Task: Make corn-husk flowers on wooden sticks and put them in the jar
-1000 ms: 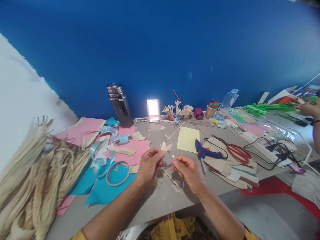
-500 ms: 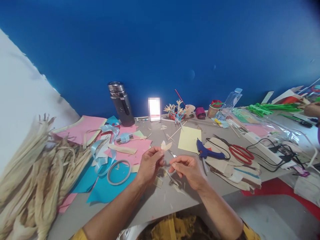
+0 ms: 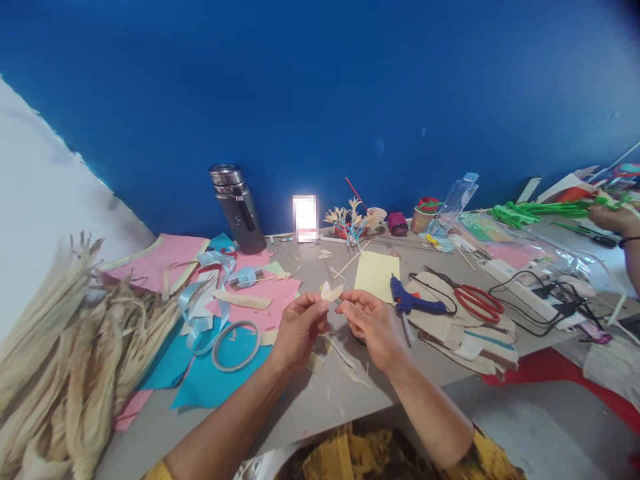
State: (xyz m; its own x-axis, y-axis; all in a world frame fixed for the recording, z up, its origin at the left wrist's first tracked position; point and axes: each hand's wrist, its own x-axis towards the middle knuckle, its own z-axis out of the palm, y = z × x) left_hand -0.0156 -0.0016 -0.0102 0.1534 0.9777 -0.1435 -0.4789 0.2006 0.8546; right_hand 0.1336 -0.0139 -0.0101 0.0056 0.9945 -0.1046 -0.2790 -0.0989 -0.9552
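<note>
Near the middle of the table, my left hand (image 3: 302, 328) is closed, with thumb and forefinger pinching a small flower of pale corn husk petals (image 3: 331, 292). The petals spread upward above the fingertips. Close on its right is my right hand (image 3: 369, 323), its fingers pinched together beside the petals. Whatever lies between those right fingertips is hidden from view. Below both hands, husk scraps (image 3: 353, 373) and a thin curled strip lie on the table. Finished-looking husk flowers with blue stems (image 3: 354, 223) stand at the back.
Dried corn husks (image 3: 83, 373) are heaped at left, beside coloured paper and a tape roll (image 3: 216, 347). A dark thermos (image 3: 239, 213) stands behind. On the right lie a blue glue gun (image 3: 417, 303), red-handled scissors (image 3: 479, 303) and a power strip (image 3: 525, 293). Another person's hand (image 3: 613, 217) shows far right.
My right hand has moved left and up, up to the petals in my left hand. My left hand keeps its pinch. The other person's hand has come further into view.
</note>
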